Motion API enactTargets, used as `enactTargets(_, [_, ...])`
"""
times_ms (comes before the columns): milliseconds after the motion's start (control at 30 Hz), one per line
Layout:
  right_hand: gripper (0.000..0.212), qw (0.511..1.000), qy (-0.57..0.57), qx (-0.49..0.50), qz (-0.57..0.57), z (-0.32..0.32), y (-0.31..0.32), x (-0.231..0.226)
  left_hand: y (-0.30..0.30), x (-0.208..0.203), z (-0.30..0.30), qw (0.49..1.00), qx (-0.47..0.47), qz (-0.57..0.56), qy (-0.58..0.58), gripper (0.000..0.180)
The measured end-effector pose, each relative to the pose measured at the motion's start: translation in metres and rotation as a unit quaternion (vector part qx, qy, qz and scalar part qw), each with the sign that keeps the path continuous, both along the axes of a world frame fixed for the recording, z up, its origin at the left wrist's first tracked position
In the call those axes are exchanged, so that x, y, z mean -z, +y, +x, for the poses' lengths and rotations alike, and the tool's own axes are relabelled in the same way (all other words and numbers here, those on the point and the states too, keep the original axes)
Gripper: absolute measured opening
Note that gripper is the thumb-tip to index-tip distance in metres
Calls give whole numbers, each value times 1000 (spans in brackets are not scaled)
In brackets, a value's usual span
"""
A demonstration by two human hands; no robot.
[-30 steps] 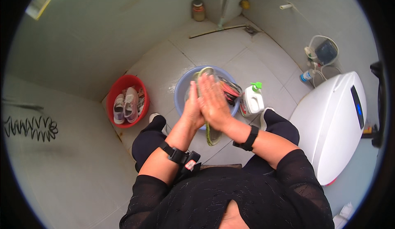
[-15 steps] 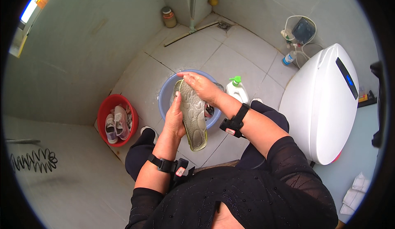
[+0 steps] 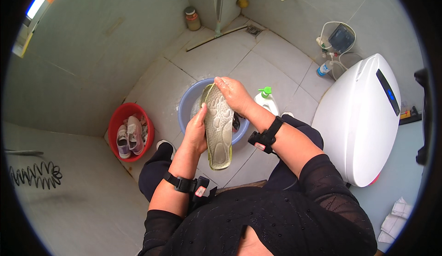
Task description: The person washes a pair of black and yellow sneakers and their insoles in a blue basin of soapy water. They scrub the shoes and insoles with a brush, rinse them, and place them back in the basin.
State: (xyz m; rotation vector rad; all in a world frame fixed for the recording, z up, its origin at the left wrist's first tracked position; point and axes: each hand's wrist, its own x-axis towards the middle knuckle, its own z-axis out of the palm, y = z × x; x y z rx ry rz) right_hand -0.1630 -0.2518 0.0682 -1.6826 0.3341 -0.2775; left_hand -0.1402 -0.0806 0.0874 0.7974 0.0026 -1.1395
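Note:
A grey-beige shoe insole point(image 3: 218, 134) with a yellow-green edge and raised oval bumps stands tilted between my hands. Around its left edge, about midway, my left hand point(image 3: 197, 129) is closed, thumb lying along the surface. My right hand point(image 3: 235, 95) grips its upper right end, fingers folded around that end. Behind the left edge shows another curved rim, perhaps a second insole. Below lies a blue basin point(image 3: 183, 111) on the floor; something dark and red inside is mostly hidden by the insole and my right wrist.
At the left a red basin point(image 3: 112, 138) holds a pair of pale sneakers point(image 3: 133, 134). A white pump bottle point(image 3: 267, 102) with a green top stands right of the blue basin. A white toilet point(image 3: 359, 118) fills the right side. A floor squeegee point(image 3: 216, 37) leans at the back.
My right hand has gone from lying flat over the insole's upper end to gripping its upper right edge. The insole has turned slightly more upright.

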Motion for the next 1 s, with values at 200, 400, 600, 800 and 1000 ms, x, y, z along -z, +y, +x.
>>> enactTargets(200, [31, 968, -46, 71, -238, -3, -2, -9, -4, 1, -1, 997, -59, 37, -22, 39])
enactTargets(400, [32, 965, -5, 89, -249, -5, -1, -11, -4, 9, 9, 984, -162, 60, -40, 29])
enactTargets(600, [36, 980, -13, 80, -181, 1, -18, 2, 10, 4, 31, 947, -277, 102, -129, 26])
enactTargets(800, [31, 998, -7, 13, 59, 0, -19, 13, 23, -9, 36, 986, -109, 31, -121, 40])
enactTargets(1000, [29, 1000, 20, 4, 15, -2, -21, 9, 34, -20, 45, 989, -66, -25, -131, 50])
